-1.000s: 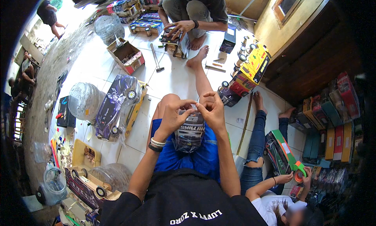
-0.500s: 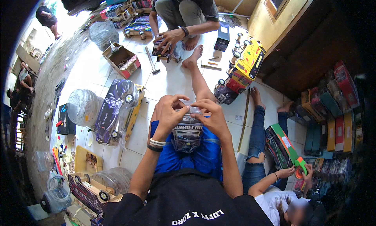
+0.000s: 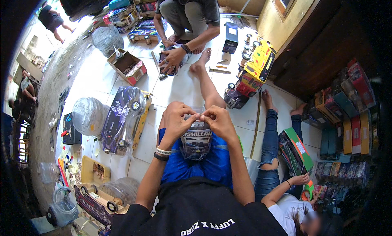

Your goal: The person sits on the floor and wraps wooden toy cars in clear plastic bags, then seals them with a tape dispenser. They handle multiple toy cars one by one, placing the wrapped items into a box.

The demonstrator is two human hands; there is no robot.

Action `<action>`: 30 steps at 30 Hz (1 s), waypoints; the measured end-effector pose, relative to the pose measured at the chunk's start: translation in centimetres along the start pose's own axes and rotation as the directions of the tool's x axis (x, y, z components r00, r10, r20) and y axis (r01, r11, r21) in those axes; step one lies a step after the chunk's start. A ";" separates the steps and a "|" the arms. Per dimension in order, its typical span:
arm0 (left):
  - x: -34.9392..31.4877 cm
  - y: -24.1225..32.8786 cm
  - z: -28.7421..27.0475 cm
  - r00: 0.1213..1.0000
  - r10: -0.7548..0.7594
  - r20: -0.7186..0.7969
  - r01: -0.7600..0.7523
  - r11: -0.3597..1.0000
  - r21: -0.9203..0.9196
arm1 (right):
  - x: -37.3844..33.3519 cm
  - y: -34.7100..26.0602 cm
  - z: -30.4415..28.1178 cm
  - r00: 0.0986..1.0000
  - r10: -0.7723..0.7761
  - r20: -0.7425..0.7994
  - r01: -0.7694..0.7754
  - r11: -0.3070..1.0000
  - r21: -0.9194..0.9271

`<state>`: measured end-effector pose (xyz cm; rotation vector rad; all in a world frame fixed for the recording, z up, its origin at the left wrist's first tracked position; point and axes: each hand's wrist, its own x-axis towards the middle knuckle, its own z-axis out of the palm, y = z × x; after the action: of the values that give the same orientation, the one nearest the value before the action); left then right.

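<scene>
A dark toy vehicle (image 3: 196, 145) wrapped in clear plastic stands between my thighs, with light lettering across its front. Above it, my left hand (image 3: 178, 120) and my right hand (image 3: 220, 120) meet, thumbs and fingertips pinched together on the edge of the plastic wrap (image 3: 197, 125). Both hands are closed, their fingertips nearly touching. Whatever fine piece lies between the fingertips is too small to make out.
Left are a wrapped purple toy bus (image 3: 119, 119), a plastic roll (image 3: 87, 115) and an open box (image 3: 127, 66). A yellow toy truck (image 3: 258, 62) stands ahead right. One co-worker (image 3: 188, 15) crouches ahead; another, at right, holds a green-and-orange box (image 3: 295, 150).
My right fingers have drawn in toward the left ones at the plastic's edge. The crouching co-worker has tipped their toy over; the co-worker at right has lowered the green tape roll.
</scene>
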<state>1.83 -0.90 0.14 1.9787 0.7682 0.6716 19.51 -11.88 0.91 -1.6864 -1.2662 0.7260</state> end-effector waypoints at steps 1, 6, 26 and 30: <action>0.0 -0.1 0.1 0.997 0.073 -0.036 -0.072 0.997 0.041 | 0.0 0.2 0.1 0.999 0.028 0.015 -0.029 1.000 0.004; -0.3 -1.3 1.7 0.973 -0.229 -0.015 0.212 0.922 -0.325 | 0.8 2.1 1.0 0.999 -0.030 -0.027 0.029 0.999 -0.041; -0.2 0.8 -0.8 0.961 0.272 0.055 -0.277 0.944 0.179 | 3.1 4.1 0.7 0.923 0.265 0.279 -0.285 0.958 0.033; -0.7 1.0 -0.4 0.967 0.256 -0.002 -0.253 0.956 0.150 | 2.5 2.1 0.1 0.939 0.278 0.202 -0.281 0.960 -0.011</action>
<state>1.38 -1.60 1.04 2.2349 0.5946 0.8072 21.16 -9.70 -0.89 -1.8356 -1.1613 1.0994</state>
